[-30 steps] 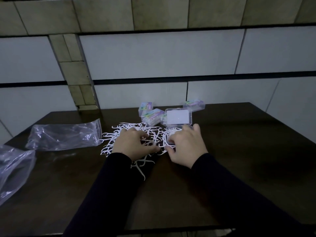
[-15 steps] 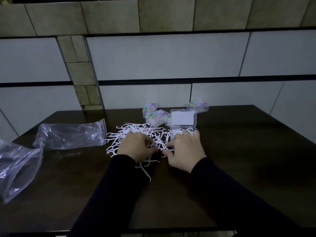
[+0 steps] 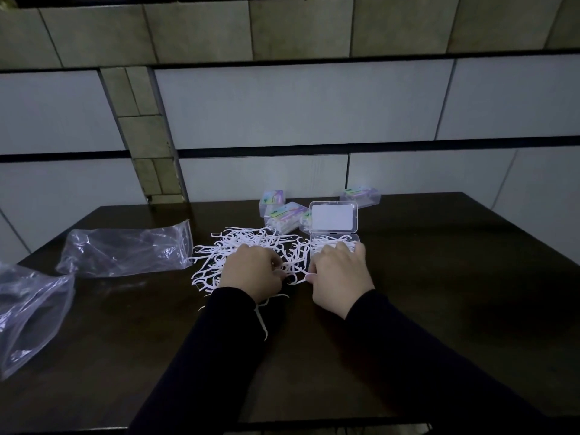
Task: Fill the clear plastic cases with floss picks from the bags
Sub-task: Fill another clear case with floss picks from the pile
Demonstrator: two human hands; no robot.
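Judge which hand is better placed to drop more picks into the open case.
Right. The right hand rests at the open case; the left hand sits on the loose floss picks, farther from the case.

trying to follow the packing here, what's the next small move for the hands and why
Probably gather a few picks from the loose pile under the left hand and carry them to the open case, whose lid stands up and which already holds some picks. The right hand rests at the case's near edge, a pick at its thumb. Whether the left hand has pinched any is hidden.
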